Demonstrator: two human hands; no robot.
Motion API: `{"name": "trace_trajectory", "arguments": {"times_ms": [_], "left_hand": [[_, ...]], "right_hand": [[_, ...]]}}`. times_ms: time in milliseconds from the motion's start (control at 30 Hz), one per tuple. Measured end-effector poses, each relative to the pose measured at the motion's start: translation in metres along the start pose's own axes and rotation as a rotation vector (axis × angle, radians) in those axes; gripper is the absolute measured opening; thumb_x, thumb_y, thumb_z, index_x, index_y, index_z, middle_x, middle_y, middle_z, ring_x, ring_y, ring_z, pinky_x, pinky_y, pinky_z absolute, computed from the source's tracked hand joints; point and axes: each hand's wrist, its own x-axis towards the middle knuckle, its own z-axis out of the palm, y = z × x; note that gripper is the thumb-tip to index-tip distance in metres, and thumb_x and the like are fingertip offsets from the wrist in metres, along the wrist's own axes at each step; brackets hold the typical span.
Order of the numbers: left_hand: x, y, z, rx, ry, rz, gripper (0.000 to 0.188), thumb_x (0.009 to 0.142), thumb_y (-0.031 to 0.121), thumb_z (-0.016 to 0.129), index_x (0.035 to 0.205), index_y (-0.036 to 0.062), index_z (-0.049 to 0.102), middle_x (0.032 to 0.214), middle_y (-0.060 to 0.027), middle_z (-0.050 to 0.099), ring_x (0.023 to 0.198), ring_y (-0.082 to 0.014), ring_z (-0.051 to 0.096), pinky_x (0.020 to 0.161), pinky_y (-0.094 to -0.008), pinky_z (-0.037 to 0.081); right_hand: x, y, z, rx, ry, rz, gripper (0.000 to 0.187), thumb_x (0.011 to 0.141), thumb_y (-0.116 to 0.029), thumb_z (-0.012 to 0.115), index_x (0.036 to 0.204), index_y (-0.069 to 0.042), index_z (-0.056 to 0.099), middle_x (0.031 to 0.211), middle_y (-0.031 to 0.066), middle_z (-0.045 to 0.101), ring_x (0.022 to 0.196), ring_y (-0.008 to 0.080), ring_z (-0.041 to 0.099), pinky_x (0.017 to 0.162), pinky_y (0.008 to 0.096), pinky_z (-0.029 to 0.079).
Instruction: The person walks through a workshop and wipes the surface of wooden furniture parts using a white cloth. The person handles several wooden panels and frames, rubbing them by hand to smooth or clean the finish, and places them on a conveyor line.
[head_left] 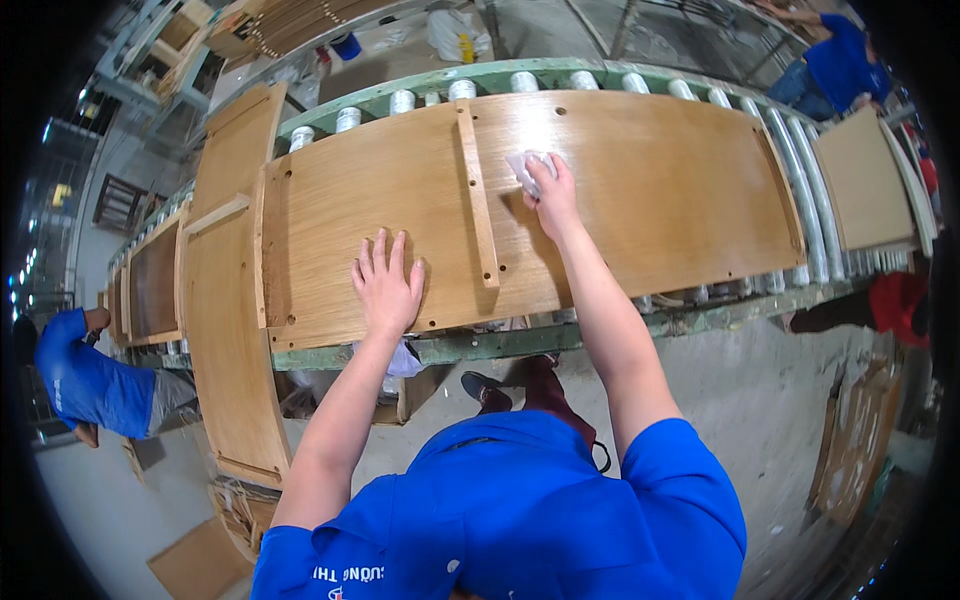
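Two hands are on the large honey-coloured varnished wooden panel (pixel 640 190), which lies flat across the green-framed roller conveyor (pixel 600 80) with its long side running left to right in front of you. Your left hand (pixel 386 285) rests palm-down near the panel's near edge, left of the narrow wooden batten (pixel 478 195) that crosses the panel from far edge to near edge; its fingers (pixel 380 250) are straight and slightly spread, flat on the wood and holding nothing. Your right hand (pixel 552 195) reaches further across, just right of the batten and toward the far edge, with its fingers curled down onto a small crumpled white cloth (pixel 524 165) and pressing it against the varnished face (the cloth peeks out at the fingertips, so how tightly it is pinched cannot be told).

At the panel's left end a second, similar wooden panel (pixel 225 330) adjoins it and bends away toward you, and a plain pale wooden board (pixel 862 180) lies on the rollers beyond the right end. Silver rollers (pixel 800 170) show along the far edge and at the right end of the conveyor. A person in a blue shirt (pixel 90 385) stands at the left, well apart from your hands, and another in blue (pixel 840 60) is at the far right corner.
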Motion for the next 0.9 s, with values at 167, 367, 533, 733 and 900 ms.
{"name": "trace_trajectory", "arguments": {"times_ms": [167, 367, 533, 733, 900], "left_hand": [[0.005, 0.002, -0.002, -0.074, -0.008, -0.026, 0.051, 0.083, 0.038, 0.051, 0.128, 0.0159, 0.045, 0.137, -0.0116, 0.035, 0.129, -0.0342, 0.026, 0.103, -0.052, 0.02], [0.003, -0.002, -0.006, -0.078, -0.028, -0.063, 0.05, 0.083, 0.036, 0.052, 0.128, 0.0158, 0.045, 0.137, -0.0097, 0.035, 0.128, -0.0333, 0.027, 0.104, -0.0499, 0.02], [0.004, -0.002, -0.006, -0.082, -0.028, -0.064, 0.05, 0.083, 0.036, 0.053, 0.128, 0.0162, 0.045, 0.138, -0.0098, 0.034, 0.128, -0.0331, 0.026, 0.104, -0.0494, 0.02], [0.004, -0.002, -0.006, -0.079, -0.016, -0.057, 0.05, 0.083, 0.035, 0.053, 0.128, 0.0165, 0.045, 0.137, -0.0098, 0.035, 0.127, -0.0333, 0.027, 0.104, -0.0495, 0.02], [0.003, -0.003, -0.003, -0.089, 0.017, -0.043, 0.05, 0.082, 0.035, 0.054, 0.127, 0.0164, 0.046, 0.136, -0.01, 0.037, 0.126, -0.0336, 0.03, 0.103, -0.0496, 0.022]], "right_hand": [[0.087, 0.005, 0.03, -0.623, 0.084, -0.425, 0.026, 0.079, -0.029, 0.063, 0.086, -0.004, 0.058, 0.079, 0.0109, 0.064, 0.07, 0.0221, 0.061, 0.062, 0.0318, 0.047], [0.112, 0.011, 0.055, -1.012, 0.093, -0.485, 0.031, 0.08, -0.038, 0.059, 0.09, -0.008, 0.06, 0.082, 0.0176, 0.064, 0.079, 0.0356, 0.061, 0.069, 0.0409, 0.047], [0.116, 0.011, 0.057, -1.148, 0.104, -0.492, 0.031, 0.08, -0.039, 0.057, 0.09, -0.01, 0.06, 0.08, 0.0177, 0.064, 0.078, 0.0361, 0.061, 0.069, 0.0431, 0.048], [0.112, 0.01, 0.06, -1.199, 0.137, -0.511, 0.031, 0.08, -0.039, 0.056, 0.088, -0.009, 0.06, 0.08, 0.0176, 0.063, 0.078, 0.0369, 0.061, 0.068, 0.0436, 0.048], [0.093, 0.011, 0.051, -1.197, 0.092, -0.501, 0.033, 0.081, -0.039, 0.057, 0.085, -0.007, 0.06, 0.078, 0.0191, 0.063, 0.075, 0.0376, 0.061, 0.066, 0.0444, 0.048]]}}
